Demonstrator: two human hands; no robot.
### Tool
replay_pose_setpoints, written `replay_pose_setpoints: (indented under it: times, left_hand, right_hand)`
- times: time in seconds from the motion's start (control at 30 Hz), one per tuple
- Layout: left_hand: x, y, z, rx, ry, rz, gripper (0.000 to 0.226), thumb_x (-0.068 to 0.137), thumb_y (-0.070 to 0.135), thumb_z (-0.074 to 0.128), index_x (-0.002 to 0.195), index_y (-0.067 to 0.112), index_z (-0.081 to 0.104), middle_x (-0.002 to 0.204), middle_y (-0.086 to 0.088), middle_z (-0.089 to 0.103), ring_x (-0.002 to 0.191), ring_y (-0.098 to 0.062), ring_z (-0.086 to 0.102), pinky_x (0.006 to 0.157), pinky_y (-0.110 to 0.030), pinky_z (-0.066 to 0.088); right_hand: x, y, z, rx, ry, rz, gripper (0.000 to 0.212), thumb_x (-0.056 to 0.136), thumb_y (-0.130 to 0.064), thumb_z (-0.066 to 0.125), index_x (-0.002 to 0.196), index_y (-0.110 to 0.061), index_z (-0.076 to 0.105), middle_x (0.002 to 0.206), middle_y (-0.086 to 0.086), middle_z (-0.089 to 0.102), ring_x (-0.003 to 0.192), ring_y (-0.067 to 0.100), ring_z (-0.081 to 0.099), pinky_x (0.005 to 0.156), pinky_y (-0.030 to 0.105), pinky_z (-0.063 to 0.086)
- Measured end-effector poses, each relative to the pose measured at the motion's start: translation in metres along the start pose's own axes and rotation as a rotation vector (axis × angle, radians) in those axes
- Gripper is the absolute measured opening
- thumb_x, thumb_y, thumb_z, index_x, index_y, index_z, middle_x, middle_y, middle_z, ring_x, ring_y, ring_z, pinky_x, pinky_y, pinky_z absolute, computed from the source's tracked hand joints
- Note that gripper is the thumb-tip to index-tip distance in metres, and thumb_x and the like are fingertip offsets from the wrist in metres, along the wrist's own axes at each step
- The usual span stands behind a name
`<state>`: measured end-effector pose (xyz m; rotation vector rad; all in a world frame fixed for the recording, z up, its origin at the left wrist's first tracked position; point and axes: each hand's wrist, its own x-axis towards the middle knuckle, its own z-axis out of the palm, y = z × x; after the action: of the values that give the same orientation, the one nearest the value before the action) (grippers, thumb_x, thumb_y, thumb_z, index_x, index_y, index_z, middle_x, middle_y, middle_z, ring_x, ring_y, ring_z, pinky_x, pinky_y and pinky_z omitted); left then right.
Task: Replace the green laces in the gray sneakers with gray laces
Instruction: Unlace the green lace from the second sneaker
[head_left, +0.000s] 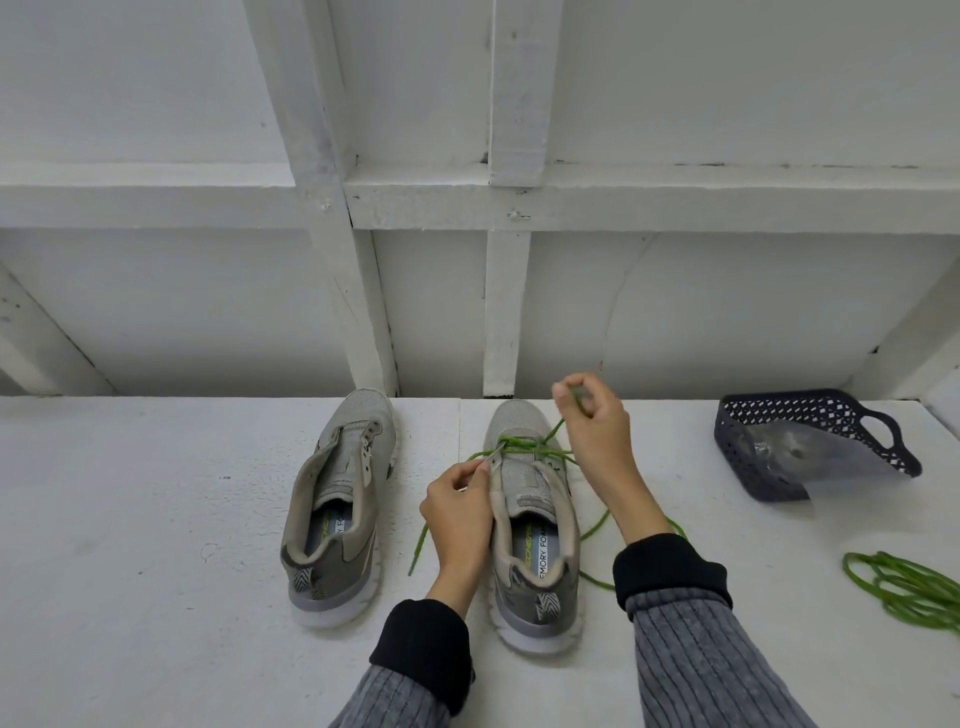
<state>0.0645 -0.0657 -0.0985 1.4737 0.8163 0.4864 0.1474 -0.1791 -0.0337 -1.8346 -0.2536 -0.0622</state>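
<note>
Two gray sneakers stand side by side on the white table, toes pointing away from me. The left sneaker (337, 499) has no lace in its eyelets. The right sneaker (530, 514) still carries a green lace (524, 444) through the eyelets near the toe, with loose ends trailing on both sides. My left hand (460, 512) pinches the left eyelet flap of the right sneaker. My right hand (597, 426) is raised above the toe, fingers closed on a strand of the green lace pulled taut upward.
A dark perforated plastic basket (748, 441) lies tipped on its side at the right, with a clear bag inside. A bundle of loose green lace (904, 584) lies near the right edge. A white framed wall rises behind the table.
</note>
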Motion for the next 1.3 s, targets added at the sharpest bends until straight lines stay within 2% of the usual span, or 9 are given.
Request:
replay_pose_setpoints:
  times: [0.2, 0.3, 0.43, 0.53, 0.7, 0.9, 1.03, 1.2, 1.3]
  left_hand:
    - [0.000, -0.001, 0.001, 0.018, 0.006, 0.014, 0.009, 0.090, 0.020, 0.068, 0.090, 0.020, 0.077, 0.081, 0.008, 0.073, 0.079, 0.001, 0.064, 0.061, -0.001, 0.040]
    - [0.001, -0.001, 0.000, 0.014, 0.002, 0.016, 0.009, 0.090, 0.019, 0.068, 0.090, 0.020, 0.077, 0.081, 0.008, 0.073, 0.080, -0.002, 0.065, 0.062, -0.001, 0.041]
    - [0.000, 0.000, 0.000, 0.016, 0.000, 0.016, 0.010, 0.090, 0.020, 0.068, 0.086, 0.024, 0.076, 0.078, 0.011, 0.072, 0.079, 0.001, 0.065, 0.064, -0.001, 0.040]
    - [0.000, 0.000, 0.000, 0.026, 0.003, 0.017, 0.010, 0.090, 0.019, 0.068, 0.086, 0.023, 0.076, 0.078, 0.012, 0.071, 0.080, -0.001, 0.064, 0.063, 0.000, 0.039]
    - [-0.001, 0.000, -0.001, 0.031, 0.001, 0.024, 0.010, 0.090, 0.019, 0.068, 0.087, 0.022, 0.076, 0.078, 0.010, 0.071, 0.080, -0.001, 0.064, 0.062, -0.001, 0.039]
    - [0.000, 0.000, -0.002, 0.033, -0.002, 0.024, 0.013, 0.090, 0.020, 0.067, 0.082, 0.028, 0.073, 0.079, 0.012, 0.071, 0.081, -0.001, 0.064, 0.069, -0.008, 0.041]
    - [0.000, 0.000, 0.000, 0.044, -0.004, 0.022, 0.012, 0.090, 0.021, 0.068, 0.083, 0.028, 0.073, 0.080, 0.012, 0.071, 0.082, -0.003, 0.065, 0.070, -0.010, 0.042]
    - [0.002, -0.002, -0.001, 0.058, -0.006, 0.027, 0.010, 0.090, 0.021, 0.067, 0.085, 0.027, 0.074, 0.082, 0.009, 0.072, 0.084, -0.005, 0.065, 0.071, -0.012, 0.042]
    - [0.004, -0.002, 0.000, 0.069, -0.018, 0.028, 0.009, 0.090, 0.022, 0.068, 0.086, 0.026, 0.075, 0.083, 0.008, 0.072, 0.085, -0.007, 0.066, 0.073, -0.017, 0.044]
  right_hand:
    - [-0.005, 0.014, 0.022, -0.819, -0.327, 0.101, 0.021, 0.088, -0.046, 0.061, 0.092, -0.029, 0.073, 0.097, -0.003, 0.069, 0.092, 0.022, 0.061, 0.072, 0.027, 0.039]
    - [0.001, 0.016, 0.024, -0.624, -0.347, 0.124, 0.020, 0.092, -0.036, 0.061, 0.079, -0.024, 0.070, 0.086, -0.004, 0.060, 0.082, 0.017, 0.055, 0.067, 0.026, 0.036]
    - [0.002, 0.014, 0.014, 0.039, -0.158, 0.168, 0.024, 0.100, -0.026, 0.050, 0.079, -0.016, 0.058, 0.094, 0.004, 0.068, 0.089, 0.018, 0.061, 0.071, 0.027, 0.044]
    - [0.001, 0.013, 0.002, 0.319, -0.078, 0.176, 0.026, 0.103, -0.023, 0.042, 0.081, -0.013, 0.050, 0.067, -0.002, 0.065, 0.067, 0.020, 0.064, 0.069, 0.041, 0.054]
    - [0.001, 0.020, -0.017, 0.022, 0.055, 0.052, 0.029, 0.101, -0.032, 0.045, 0.078, -0.016, 0.051, 0.061, -0.001, 0.048, 0.053, 0.010, 0.038, 0.056, 0.027, 0.037]
    - [-0.002, 0.047, -0.034, -0.955, -0.080, -0.105, 0.029, 0.103, -0.037, 0.035, 0.094, -0.022, 0.057, 0.073, -0.005, 0.058, 0.075, 0.022, 0.051, 0.072, 0.034, 0.032]
    - [-0.004, 0.067, -0.035, -0.804, -0.215, 0.026, 0.024, 0.102, -0.034, 0.039, 0.085, -0.027, 0.053, 0.080, -0.008, 0.059, 0.091, 0.022, 0.053, 0.083, 0.037, 0.031]
    - [-0.015, 0.050, -0.024, -0.472, -0.035, 0.021, 0.015, 0.096, -0.031, 0.054, 0.085, -0.032, 0.064, 0.087, -0.015, 0.067, 0.090, 0.006, 0.057, 0.092, 0.034, 0.023]
    - [-0.025, 0.034, -0.011, -0.264, 0.069, -0.032, 0.007, 0.092, -0.034, 0.060, 0.086, -0.030, 0.063, 0.086, -0.015, 0.065, 0.090, 0.008, 0.060, 0.089, 0.033, 0.038]
